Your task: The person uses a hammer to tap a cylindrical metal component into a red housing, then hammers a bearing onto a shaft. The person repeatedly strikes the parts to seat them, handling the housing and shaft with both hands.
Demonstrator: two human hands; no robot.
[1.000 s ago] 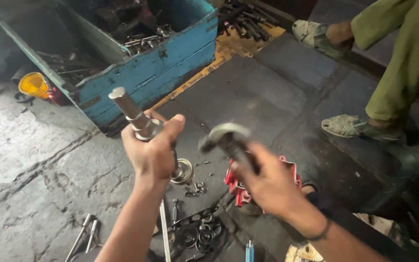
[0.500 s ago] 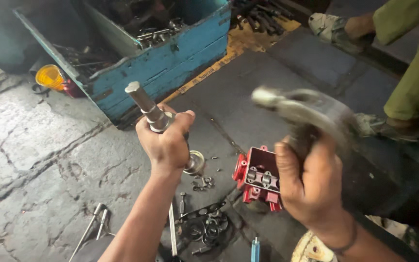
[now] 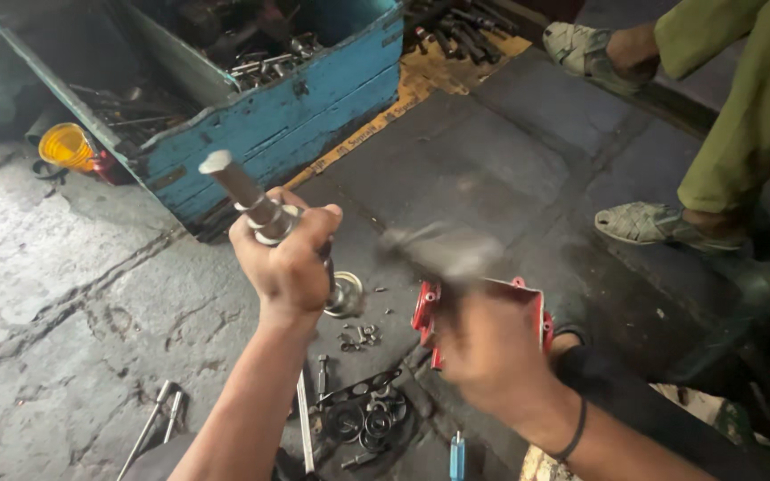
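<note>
In the middle of the frame, the left hand (image 3: 289, 258) holds a metal shaft (image 3: 241, 191). Its fingers are wrapped tight around the shaft. The shaft tilts up toward the upper left, and a round metal end (image 3: 346, 295) sticks out below the hand.

Just to the right, the right hand (image 3: 492, 352) holds a gray tool (image 3: 438, 249). The tool is too blurry to tell what it is. The fingers look closed on it.

A red box (image 3: 427, 307) of small parts sits on the floor behind the right hand. A big blue toolbox (image 3: 296, 116) stands at the top. A yellow cup (image 3: 66, 145) is at the upper left. Another person's sandaled feet (image 3: 648, 223) are at the right.
</note>
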